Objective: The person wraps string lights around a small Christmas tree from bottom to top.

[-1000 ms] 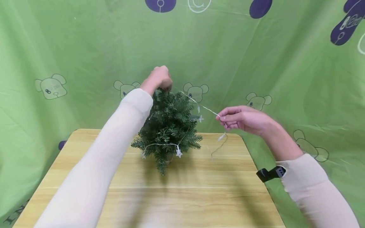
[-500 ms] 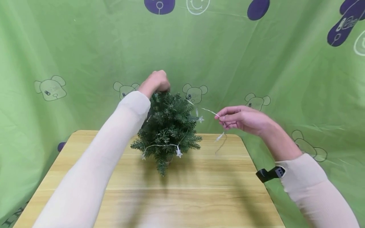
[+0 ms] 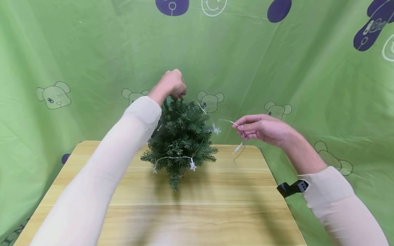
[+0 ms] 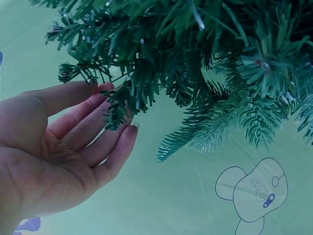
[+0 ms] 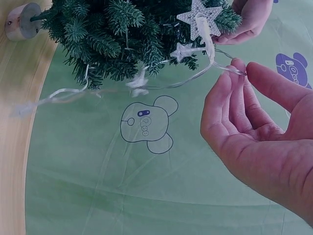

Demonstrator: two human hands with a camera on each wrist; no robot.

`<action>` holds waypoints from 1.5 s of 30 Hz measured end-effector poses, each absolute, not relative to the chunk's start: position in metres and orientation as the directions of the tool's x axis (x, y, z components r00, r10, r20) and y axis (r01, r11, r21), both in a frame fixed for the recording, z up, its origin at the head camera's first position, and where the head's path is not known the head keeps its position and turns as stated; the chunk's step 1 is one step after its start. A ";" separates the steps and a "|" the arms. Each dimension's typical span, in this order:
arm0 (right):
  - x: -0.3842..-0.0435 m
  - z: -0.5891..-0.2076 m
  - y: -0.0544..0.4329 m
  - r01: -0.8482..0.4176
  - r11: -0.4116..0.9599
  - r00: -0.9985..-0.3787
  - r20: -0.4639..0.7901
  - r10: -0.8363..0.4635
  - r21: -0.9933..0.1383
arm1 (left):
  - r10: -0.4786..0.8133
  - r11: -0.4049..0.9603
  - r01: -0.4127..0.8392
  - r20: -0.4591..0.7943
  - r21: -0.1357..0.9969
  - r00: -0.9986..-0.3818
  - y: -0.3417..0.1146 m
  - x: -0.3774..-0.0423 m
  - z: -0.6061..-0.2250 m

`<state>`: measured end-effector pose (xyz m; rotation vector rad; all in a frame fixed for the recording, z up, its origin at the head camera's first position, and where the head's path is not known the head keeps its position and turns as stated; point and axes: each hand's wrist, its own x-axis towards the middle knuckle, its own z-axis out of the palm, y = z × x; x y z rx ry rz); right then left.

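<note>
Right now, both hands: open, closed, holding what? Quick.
Left hand: at the tree, fingers curved; can't tell whether it grips anything.
Right hand: closed in a pinch, holding the star light string.

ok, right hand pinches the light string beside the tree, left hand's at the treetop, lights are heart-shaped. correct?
One miss: the lights are stars, not hearts; the right wrist view shows it. The rest holds: right hand pinches the light string beside the tree, left hand at its top.
</note>
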<state>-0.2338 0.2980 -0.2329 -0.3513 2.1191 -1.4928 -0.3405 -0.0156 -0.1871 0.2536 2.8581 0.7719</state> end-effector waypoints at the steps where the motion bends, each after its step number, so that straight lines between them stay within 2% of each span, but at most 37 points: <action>1: -0.234 -0.233 0.298 0.085 0.359 -0.832 -0.264 -0.487 -0.929 | 0.208 0.849 0.116 -0.125 0.515 -0.970 -0.015 -0.339 -0.185; 6: -0.234 -0.232 0.298 0.085 0.365 -0.833 -0.267 -0.485 -0.927 | 0.220 0.852 0.145 -0.093 0.503 -0.971 -0.010 -0.331 -0.179; 11: -0.233 -0.230 0.298 0.079 0.369 -0.833 -0.265 -0.486 -0.926 | 0.289 0.823 0.236 -0.023 0.517 -0.957 0.010 -0.317 -0.170; 17: -0.234 -0.229 0.296 0.088 0.358 -0.833 -0.266 -0.485 -0.929 | 0.447 0.769 0.379 -0.010 0.516 -0.894 0.043 -0.294 -0.168; 24: -0.237 -0.226 0.293 0.108 0.331 -0.841 -0.264 -0.472 -0.938 | 0.586 0.744 0.514 -0.047 0.427 -0.809 0.071 -0.277 -0.182; 32: -0.238 -0.226 0.292 0.118 0.321 -0.842 -0.267 -0.470 -0.939 | 0.579 0.760 0.528 -0.026 0.380 -0.815 0.073 -0.278 -0.196; 45: -0.242 -0.231 0.292 0.126 0.307 -0.822 -0.272 -0.499 -0.943 | 0.593 0.683 0.536 0.051 0.496 -0.804 0.058 -0.288 -0.188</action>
